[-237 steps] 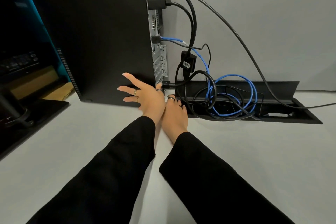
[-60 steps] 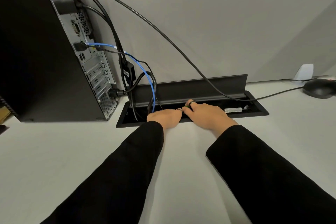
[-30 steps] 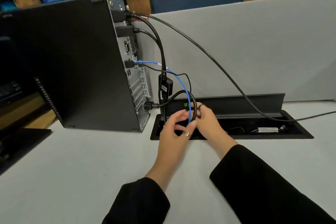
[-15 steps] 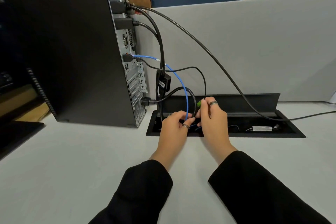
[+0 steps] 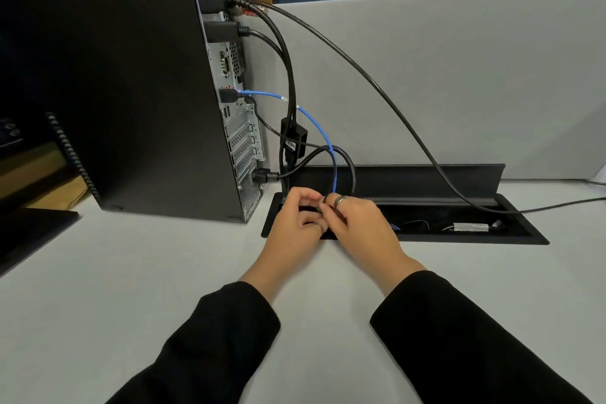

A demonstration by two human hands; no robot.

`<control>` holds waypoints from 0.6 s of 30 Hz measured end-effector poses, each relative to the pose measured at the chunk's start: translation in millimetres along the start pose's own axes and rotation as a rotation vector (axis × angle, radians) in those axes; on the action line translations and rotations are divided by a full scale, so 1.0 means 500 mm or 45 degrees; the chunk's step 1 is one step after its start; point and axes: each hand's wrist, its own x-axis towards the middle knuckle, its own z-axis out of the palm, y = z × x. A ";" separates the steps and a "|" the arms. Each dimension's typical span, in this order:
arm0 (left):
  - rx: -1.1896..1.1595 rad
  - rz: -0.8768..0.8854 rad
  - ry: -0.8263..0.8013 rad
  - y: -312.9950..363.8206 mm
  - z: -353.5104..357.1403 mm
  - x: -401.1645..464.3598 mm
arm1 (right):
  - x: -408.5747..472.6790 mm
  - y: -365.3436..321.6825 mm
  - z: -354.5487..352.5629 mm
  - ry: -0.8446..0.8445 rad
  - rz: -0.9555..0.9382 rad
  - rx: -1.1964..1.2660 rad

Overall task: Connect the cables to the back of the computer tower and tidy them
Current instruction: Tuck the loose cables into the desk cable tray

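tall black computer tower [image 5: 131, 82] upright on the pale grey desk [image 5: 131, 289], rear ports filled: thick black cables [image 5: 288, 75] and a thin blue network cable [image 5: 314, 121] plugged in, dropping together toward the long black cable trough [image 5: 426, 233] sunk in the desk. lowered since half a second ago, both hands meeting at the trough's left end. left hand [image 5: 295, 226] curled, fingertips pinched toward the bundle. right hand [image 5: 357, 223] curled round the blue and black strands, pinching something small and green, probably a tie. connecting apparently done; bundling now under way.
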 end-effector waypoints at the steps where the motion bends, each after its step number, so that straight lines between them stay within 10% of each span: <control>1: -0.010 0.032 0.010 0.003 -0.005 -0.007 | 0.000 -0.002 0.003 -0.013 -0.013 -0.092; 7: 0.288 0.341 0.139 0.002 -0.005 -0.021 | 0.007 -0.006 0.003 -0.257 0.126 -0.390; 18: 0.283 0.155 0.085 -0.016 -0.009 0.007 | 0.007 -0.004 0.006 -0.418 0.234 -0.342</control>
